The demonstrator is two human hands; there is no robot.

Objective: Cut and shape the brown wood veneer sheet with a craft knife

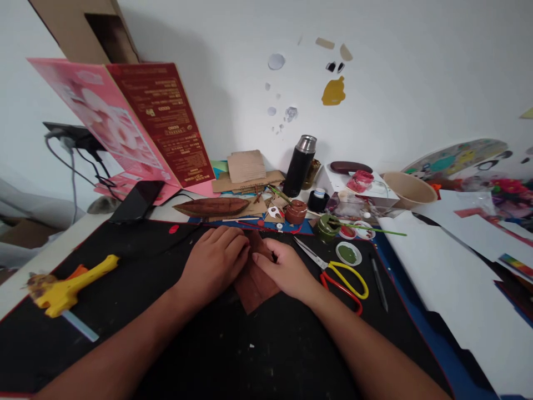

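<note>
A flat reddish-brown sheet (257, 286), probably painted cardboard, is held between my two hands above the black mat. My left hand (216, 258) is closed over its upper left edge with curled fingers. At the sheet's right side, my right hand (289, 269) pinches it, thumb on top and fingers behind. Just right of that hand, scissors (328, 269) with one yellow and one red handle lie on the mat. Beyond my hands sits a brown boat-shaped piece (212, 206). My hands cover the sheet's upper part.
A yellow glue gun (70, 289) lies at the left. Behind are a phone (139, 200), a black thermos (300, 166), a brown paint jar (296, 212) and a green paint jar (327, 226) with a brush across it. A lid with green paint (348, 254) and a pen (378, 282) are at the right.
</note>
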